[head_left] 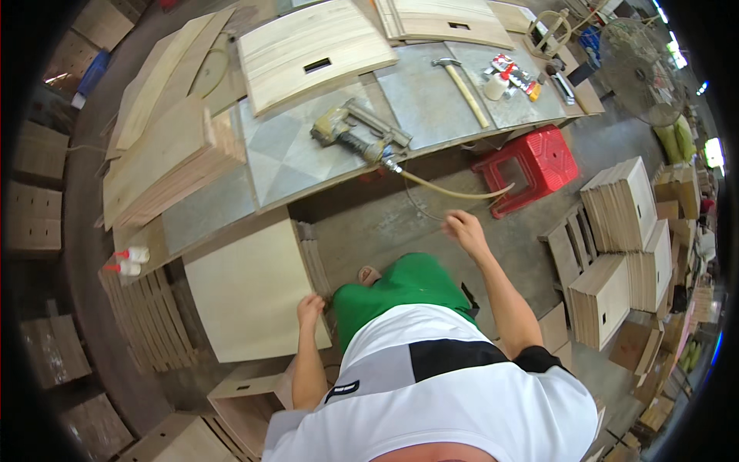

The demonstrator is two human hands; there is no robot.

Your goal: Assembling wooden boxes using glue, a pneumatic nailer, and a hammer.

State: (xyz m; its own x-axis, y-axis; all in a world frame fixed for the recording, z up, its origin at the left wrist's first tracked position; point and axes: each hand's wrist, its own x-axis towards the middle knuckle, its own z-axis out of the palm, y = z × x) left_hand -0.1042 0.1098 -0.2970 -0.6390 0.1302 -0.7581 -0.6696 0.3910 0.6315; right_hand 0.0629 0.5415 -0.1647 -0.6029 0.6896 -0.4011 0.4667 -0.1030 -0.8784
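Note:
My left hand (310,308) hangs with curled fingers over the right edge of a large pale wooden panel (242,289); whether it touches the panel I cannot tell. Out in front of my body, my right hand (463,230) is raised with its fingers closed, and nothing shows in it. Just beyond that hand runs a yellowish air hose (446,187), joined to a nail gun (358,132) lying on the workbench (273,165). A wooden board with a dark slot (285,48) rests on the bench behind the nail gun.
A hammer (462,92) and a white glue bottle (496,85) lie on the bench. Beneath its right end stands a red plastic stool (539,162). Stacked thin boards (165,165) occupy the bench's left end. Slotted panels (600,300) stand on the floor to my right.

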